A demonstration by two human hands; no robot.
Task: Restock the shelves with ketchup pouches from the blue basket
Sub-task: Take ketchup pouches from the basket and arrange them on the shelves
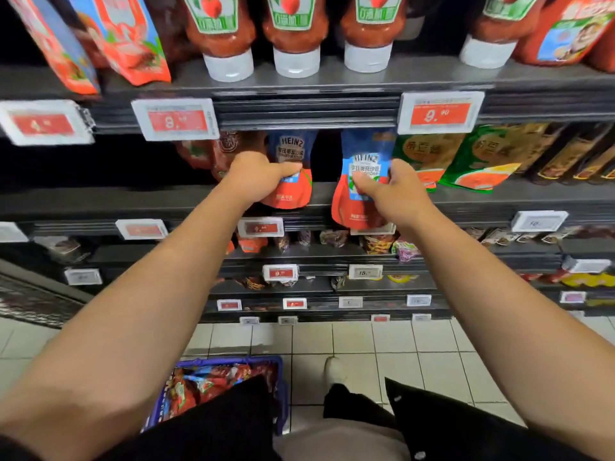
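Two arms reach out over the blue basket [280, 387] of pouches on the tiled floor beside my shoe [334, 369]. My left hand [253, 176] grips one Heinz pouch [293, 168] at the shelf edge [466, 207], and my right hand [389, 191] pinches a second pouch [362, 168] just in front. Green sauce packs [479, 161] crowd the right; price tags [176, 118] and upside-down ketchup bottles [294, 31] sit above.
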